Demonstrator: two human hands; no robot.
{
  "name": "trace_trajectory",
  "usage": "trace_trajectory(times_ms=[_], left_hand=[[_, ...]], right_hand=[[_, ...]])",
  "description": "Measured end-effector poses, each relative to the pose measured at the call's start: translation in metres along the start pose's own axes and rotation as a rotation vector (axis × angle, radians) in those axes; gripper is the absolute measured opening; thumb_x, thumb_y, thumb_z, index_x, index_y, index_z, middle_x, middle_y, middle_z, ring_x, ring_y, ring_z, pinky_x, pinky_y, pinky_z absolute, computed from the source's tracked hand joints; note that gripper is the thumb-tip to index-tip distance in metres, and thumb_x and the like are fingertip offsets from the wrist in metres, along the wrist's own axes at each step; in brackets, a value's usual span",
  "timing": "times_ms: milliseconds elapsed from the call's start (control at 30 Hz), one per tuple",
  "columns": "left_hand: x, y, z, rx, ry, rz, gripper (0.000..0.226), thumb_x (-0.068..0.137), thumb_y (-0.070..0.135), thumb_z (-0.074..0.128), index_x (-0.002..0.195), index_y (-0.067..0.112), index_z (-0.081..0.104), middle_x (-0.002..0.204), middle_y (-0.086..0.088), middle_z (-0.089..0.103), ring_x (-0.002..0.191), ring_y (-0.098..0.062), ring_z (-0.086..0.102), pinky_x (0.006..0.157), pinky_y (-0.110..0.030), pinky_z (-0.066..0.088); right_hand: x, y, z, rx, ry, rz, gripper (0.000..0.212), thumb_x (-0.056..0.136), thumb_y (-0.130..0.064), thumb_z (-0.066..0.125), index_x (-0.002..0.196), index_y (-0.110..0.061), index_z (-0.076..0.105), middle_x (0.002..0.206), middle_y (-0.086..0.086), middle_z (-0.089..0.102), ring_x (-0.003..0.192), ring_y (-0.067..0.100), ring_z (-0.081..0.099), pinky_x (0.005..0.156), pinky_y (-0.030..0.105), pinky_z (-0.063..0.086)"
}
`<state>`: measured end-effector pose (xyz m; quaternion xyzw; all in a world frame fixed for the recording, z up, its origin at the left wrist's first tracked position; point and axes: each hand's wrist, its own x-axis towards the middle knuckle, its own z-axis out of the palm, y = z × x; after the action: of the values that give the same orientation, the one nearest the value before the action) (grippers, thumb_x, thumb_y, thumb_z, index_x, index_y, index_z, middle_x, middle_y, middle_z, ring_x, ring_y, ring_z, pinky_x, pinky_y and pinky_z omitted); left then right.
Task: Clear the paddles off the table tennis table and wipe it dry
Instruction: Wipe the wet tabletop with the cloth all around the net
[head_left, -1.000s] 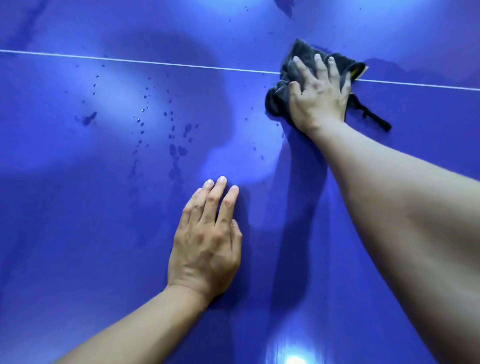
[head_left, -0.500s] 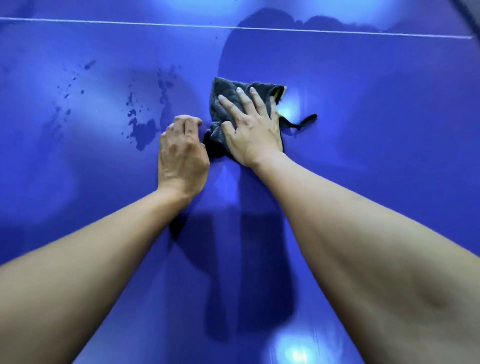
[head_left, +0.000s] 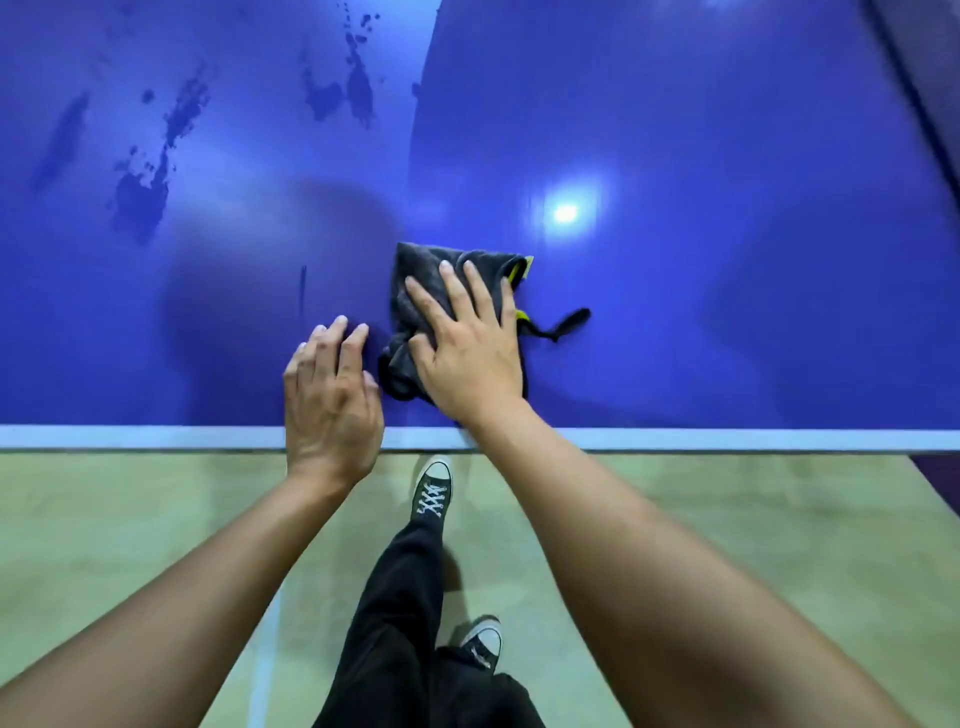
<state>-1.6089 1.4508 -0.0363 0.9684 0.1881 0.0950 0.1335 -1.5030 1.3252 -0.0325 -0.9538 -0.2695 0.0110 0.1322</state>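
Observation:
The blue table tennis table (head_left: 701, 156) fills the upper half of the view, its white edge line running across the middle. A folded dark grey cloth (head_left: 423, 275) with a yellow tag and a black loop lies close to that near edge. My right hand (head_left: 467, 348) presses flat on the cloth, fingers spread. Just left of the cloth, my left hand (head_left: 330, 400) rests on the table edge with its fingers slightly curled and nothing in it. Dark water patches (head_left: 140, 192) remain on the far left of the surface. No paddles are in view.
More wet splotches (head_left: 343, 88) sit at the top centre. A lamp glare (head_left: 565, 212) reflects right of the cloth. Below the table edge lie a pale green floor (head_left: 753, 519) and my dark-trousered legs with black sneakers (head_left: 434, 488).
My right hand has dragged the cloth back from near the centre line to the near edge. My left hand has drawn back to the edge too, and the floor and my feet now show.

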Motion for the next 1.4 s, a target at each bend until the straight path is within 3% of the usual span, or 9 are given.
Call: trace_trajectory(times_ms=[233, 433, 600, 700, 933, 1267, 1400], left_hand=[[-0.053, 0.013, -0.009, -0.011, -0.102, -0.020, 0.050, 0.101, 0.008, 0.045, 0.150, 0.005, 0.039, 0.159, -0.018, 0.033, 0.149, -0.039, 0.025, 0.124, -0.050, 0.016], [-0.039, 0.024, -0.020, 0.028, -0.128, -0.104, 0.047, 0.096, 0.018, 0.045, 0.140, 0.003, 0.050, 0.148, -0.021, 0.043, 0.133, -0.043, 0.041, 0.110, -0.055, 0.032], [-0.029, 0.041, -0.017, -0.003, -0.118, 0.033, 0.042, 0.093, 0.007, 0.055, 0.134, 0.000, 0.055, 0.142, -0.023, 0.049, 0.128, -0.044, 0.048, 0.107, -0.057, 0.038], [-0.010, 0.053, -0.015, -0.028, -0.163, 0.024, 0.044, 0.093, 0.012, 0.047, 0.134, 0.001, 0.056, 0.143, -0.022, 0.050, 0.130, -0.043, 0.048, 0.109, -0.055, 0.037], [0.072, 0.061, -0.008, -0.049, -0.185, 0.056, 0.051, 0.091, 0.023, 0.035, 0.131, 0.003, 0.059, 0.141, -0.021, 0.052, 0.128, -0.041, 0.050, 0.106, -0.054, 0.041], [0.205, 0.091, 0.028, -0.069, -0.138, 0.099, 0.047, 0.092, 0.018, 0.043, 0.135, 0.005, 0.057, 0.144, -0.016, 0.049, 0.131, -0.037, 0.049, 0.109, -0.050, 0.040], [0.267, 0.111, 0.054, -0.077, -0.084, 0.081, 0.046, 0.092, 0.016, 0.043, 0.135, 0.006, 0.056, 0.144, -0.016, 0.049, 0.132, -0.036, 0.046, 0.110, -0.049, 0.037]], right_hand=[[-0.082, -0.019, 0.002, 0.059, 0.014, 0.084, 0.058, 0.099, -0.046, 0.040, 0.157, -0.042, 0.034, 0.170, -0.001, 0.023, 0.158, 0.020, 0.008, 0.126, 0.054, -0.001], [-0.084, -0.002, -0.003, 0.091, -0.003, 0.038, 0.059, 0.099, -0.043, 0.043, 0.158, -0.039, 0.035, 0.170, -0.002, 0.023, 0.158, 0.017, 0.009, 0.126, 0.052, 0.000], [-0.083, 0.025, -0.008, 0.111, 0.070, 0.082, 0.061, 0.094, -0.040, 0.049, 0.155, -0.039, 0.041, 0.167, -0.002, 0.030, 0.157, 0.017, 0.017, 0.127, 0.052, 0.006], [-0.073, 0.033, -0.010, 0.109, 0.065, 0.115, 0.061, 0.094, -0.040, 0.048, 0.155, -0.039, 0.041, 0.167, -0.002, 0.029, 0.157, 0.017, 0.015, 0.126, 0.054, 0.007], [0.002, 0.067, -0.017, 0.060, 0.025, 0.195, 0.063, 0.096, -0.045, 0.041, 0.158, -0.042, 0.031, 0.170, -0.005, 0.022, 0.158, 0.014, 0.006, 0.127, 0.051, -0.002], [0.146, 0.151, -0.019, -0.029, 0.102, 0.277, 0.065, 0.095, -0.048, 0.028, 0.159, -0.043, 0.027, 0.169, -0.004, 0.023, 0.158, 0.016, 0.009, 0.127, 0.053, 0.005], [0.227, 0.190, -0.025, -0.049, 0.069, 0.223, 0.065, 0.095, -0.050, 0.024, 0.160, -0.043, 0.024, 0.170, -0.004, 0.018, 0.158, 0.016, 0.005, 0.127, 0.052, 0.000]])
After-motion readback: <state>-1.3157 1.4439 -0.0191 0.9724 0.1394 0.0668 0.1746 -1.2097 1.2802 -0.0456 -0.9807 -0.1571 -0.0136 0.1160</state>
